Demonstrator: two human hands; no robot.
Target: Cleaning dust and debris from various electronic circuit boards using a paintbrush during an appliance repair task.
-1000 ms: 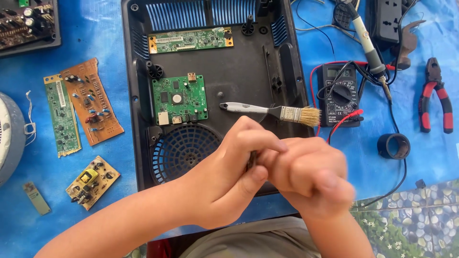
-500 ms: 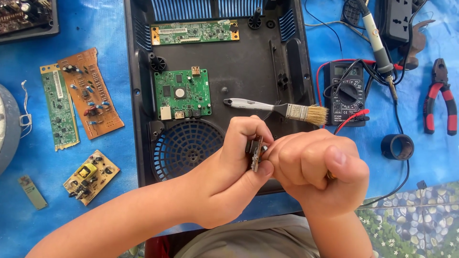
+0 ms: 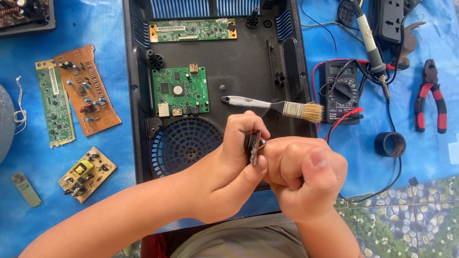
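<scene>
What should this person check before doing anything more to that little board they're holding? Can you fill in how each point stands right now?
1. Small circuit board firmly held: ok, pinched edge-on in the left hand.
2. Tool grip: cannot tell; the right hand is closed in a fist against the board, and whatever it holds is hidden.
3. Paintbrush out of the way: ok, it lies in the black housing beyond the hands.
4. Soldering iron clear of the hands: ok, it rests over the multimeter.
5. Red probe lead clear: not ok, it runs close by the right hand.
</scene>
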